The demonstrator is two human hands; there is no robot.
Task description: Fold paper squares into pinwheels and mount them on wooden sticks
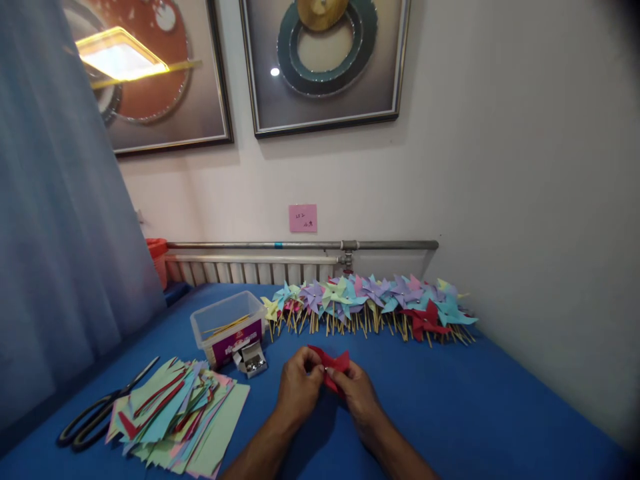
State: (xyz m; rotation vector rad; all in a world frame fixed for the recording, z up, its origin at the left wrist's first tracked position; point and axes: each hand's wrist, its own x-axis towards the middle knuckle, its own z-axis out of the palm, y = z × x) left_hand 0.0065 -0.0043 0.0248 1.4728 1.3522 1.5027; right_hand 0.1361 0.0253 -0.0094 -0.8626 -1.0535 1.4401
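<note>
Red paper (pixel 339 362), right of the tub (pixel 225 350), was pinched in the left hand (pixel 299 381) and right hand (pixel 359 393); likely light, easily creased, best held near its centre

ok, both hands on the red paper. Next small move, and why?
I'd probably press the small shiny spot, perhaps a pin head, into the red paper with the right hand, the left hand bracing: it sits between both hands' fingertips, and several pinwheels behind show similar dots at their centres. Too small to tell how deep it sits.
</note>
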